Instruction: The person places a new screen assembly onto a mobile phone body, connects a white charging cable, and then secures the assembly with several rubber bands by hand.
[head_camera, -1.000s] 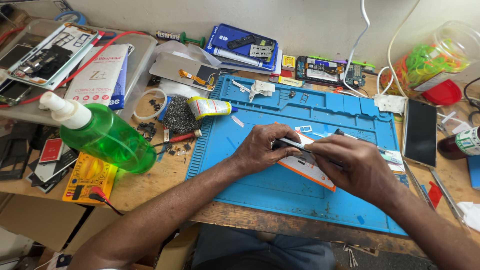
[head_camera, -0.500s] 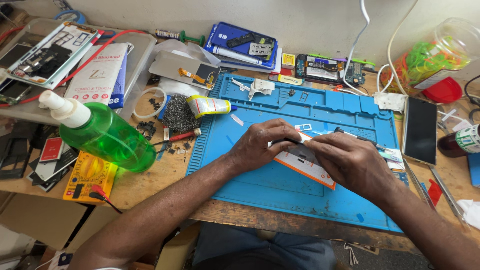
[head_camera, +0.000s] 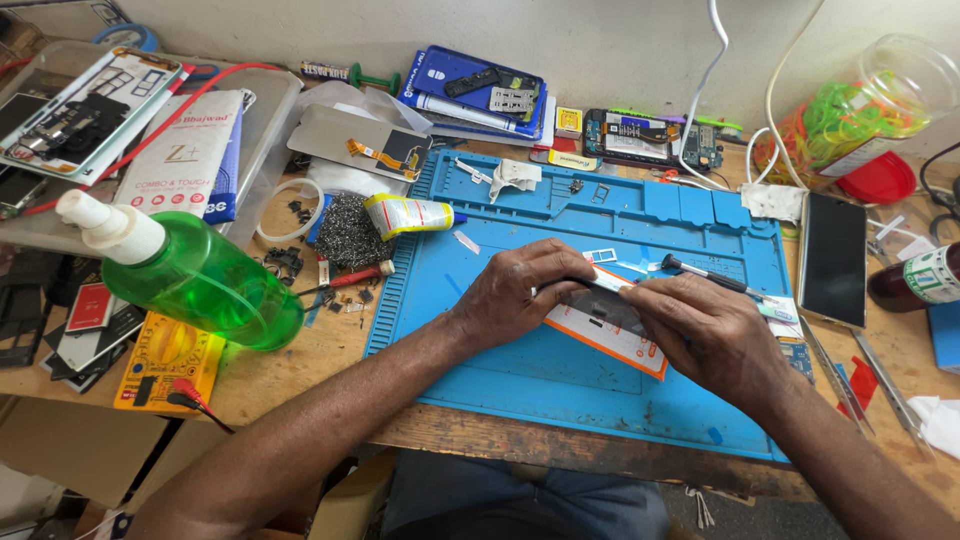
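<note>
Head view, phone frame (head_camera: 610, 322) lying flat, long axis upper-left to lower-right

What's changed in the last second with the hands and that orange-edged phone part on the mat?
Little moved. Both hands have kept hold of the orange-edged phone part: the left hand at its upper left end, the right hand over its right side. The part drifted slightly right and lies flatter across the blue mat. The screwdriver, green spray bottle and black phone stayed put.
</note>
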